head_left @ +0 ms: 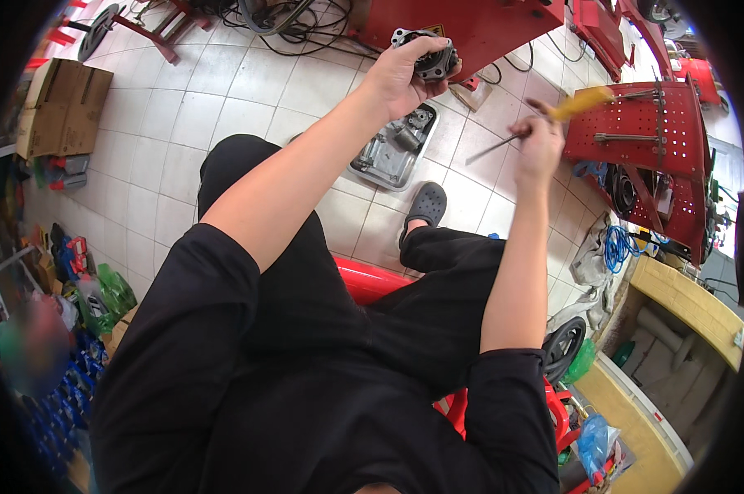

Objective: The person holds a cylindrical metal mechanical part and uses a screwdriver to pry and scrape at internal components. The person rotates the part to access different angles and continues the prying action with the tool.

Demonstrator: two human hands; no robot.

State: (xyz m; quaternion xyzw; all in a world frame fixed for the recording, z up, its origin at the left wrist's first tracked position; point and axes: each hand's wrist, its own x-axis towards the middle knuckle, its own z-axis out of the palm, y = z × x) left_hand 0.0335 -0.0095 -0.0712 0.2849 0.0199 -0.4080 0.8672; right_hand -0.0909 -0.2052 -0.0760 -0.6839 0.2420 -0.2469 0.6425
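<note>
My left hand [398, 81] is raised in front of me, its fingers wrapped round a grey metal machine part [432, 69] with a dark round middle and bolt holes at its corners. Off to the right, my right hand [541, 150] is closed on a screwdriver [584, 104]. Its yellow handle sticks out up and right, slightly blurred, while the thin blade points down and left, apart from the machine part. Below my left hand, on the tiled floor, a metal tray [421, 155] holds several greasy metal parts.
A red machine base [479, 33] stands ahead, with black cables [294, 33] beside it. At right is a red perforated tool rack [635, 123]. Cardboard boxes [63, 107] stand far left. I sit on a red seat [368, 281]; blue hose [621, 247] lies right.
</note>
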